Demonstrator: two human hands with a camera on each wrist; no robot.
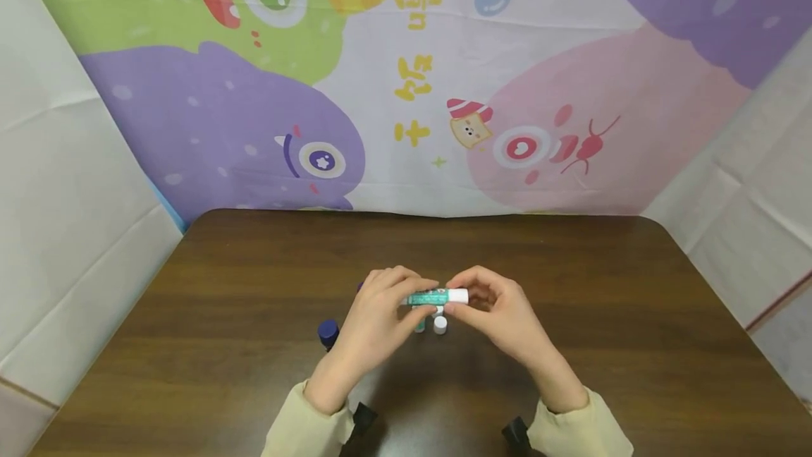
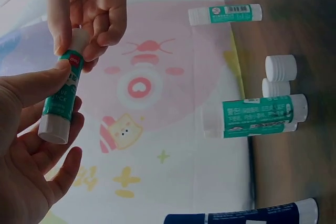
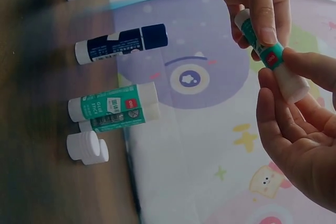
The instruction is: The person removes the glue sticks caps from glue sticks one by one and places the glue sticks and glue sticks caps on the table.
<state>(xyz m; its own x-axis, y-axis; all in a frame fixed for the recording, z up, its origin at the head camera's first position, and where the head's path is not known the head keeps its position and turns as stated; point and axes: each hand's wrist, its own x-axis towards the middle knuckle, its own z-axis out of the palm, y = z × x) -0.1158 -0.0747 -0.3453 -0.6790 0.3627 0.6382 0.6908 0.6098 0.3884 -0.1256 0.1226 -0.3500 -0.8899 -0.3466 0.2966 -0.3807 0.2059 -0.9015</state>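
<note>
A green glue stick (image 1: 428,297) with white ends is held level above the table between both hands. My left hand (image 1: 380,309) grips its green body, thumb on the label, as the left wrist view shows. Thumb and fingers of my right hand (image 1: 501,309) pinch the white cap (image 3: 292,85) at the other end. Below, uncapped-looking green glue sticks (image 3: 113,103) stand side by side on the table, partly hidden by the left hand in the head view. Two loose white caps (image 2: 281,68) stand next to them.
Navy glue sticks (image 3: 123,43) stand on the left of the table (image 1: 254,266); one shows its dark blue cap (image 1: 328,332) beside the left wrist. Another green glue stick (image 2: 226,14) stands apart. A cartoon-printed cloth (image 1: 412,182) hangs behind the table's far edge.
</note>
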